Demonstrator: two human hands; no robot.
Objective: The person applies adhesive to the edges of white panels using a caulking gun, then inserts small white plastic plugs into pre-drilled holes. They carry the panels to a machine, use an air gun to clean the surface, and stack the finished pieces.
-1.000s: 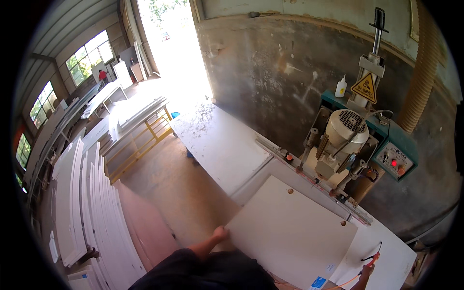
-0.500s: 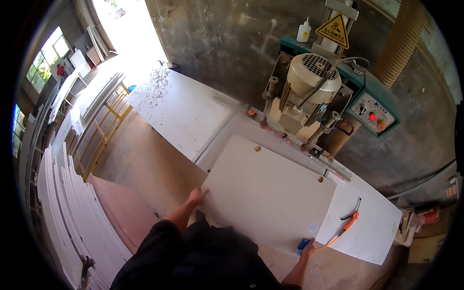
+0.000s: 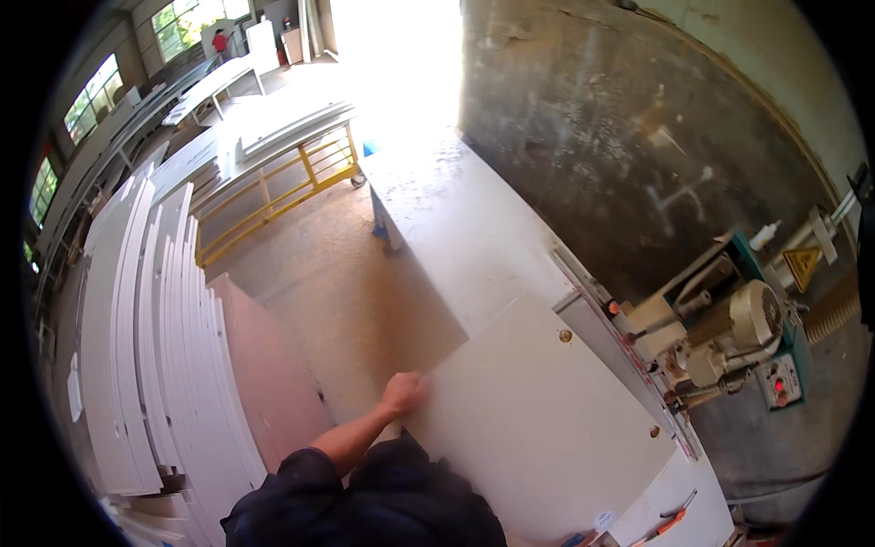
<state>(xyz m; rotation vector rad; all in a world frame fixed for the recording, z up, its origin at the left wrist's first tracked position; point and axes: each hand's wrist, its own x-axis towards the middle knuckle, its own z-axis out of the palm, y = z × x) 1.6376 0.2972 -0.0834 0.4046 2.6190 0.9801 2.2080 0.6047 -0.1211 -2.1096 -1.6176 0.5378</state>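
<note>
A white panel (image 3: 538, 428) with two round holes near its far edge lies on the white worktable, next to a drilling machine (image 3: 729, 337). My left hand (image 3: 406, 395) is closed on the panel's left edge; its fingers are slightly blurred. Only a sliver of my right hand (image 3: 597, 539) shows at the picture's lower edge, by the panel's near right corner and a small blue patch (image 3: 574, 540); its fingers are cut off from view. An orange-handled air blow gun (image 3: 673, 518) lies on the table to the right of the panel.
The worktable (image 3: 483, 228) runs toward the bright doorway, with chips at its far end. On my left, several white panels (image 3: 137, 346) stand stacked beside a pinkish board (image 3: 264, 365). Beyond is a yellow-framed rack (image 3: 283, 191) holding panels. A dark wall (image 3: 583, 109) rises behind the table.
My view has swung to the left, so the machine and panel sit farther right and lower. My left hand has stayed at the panel's left edge. The right hand has mostly left the picture.
</note>
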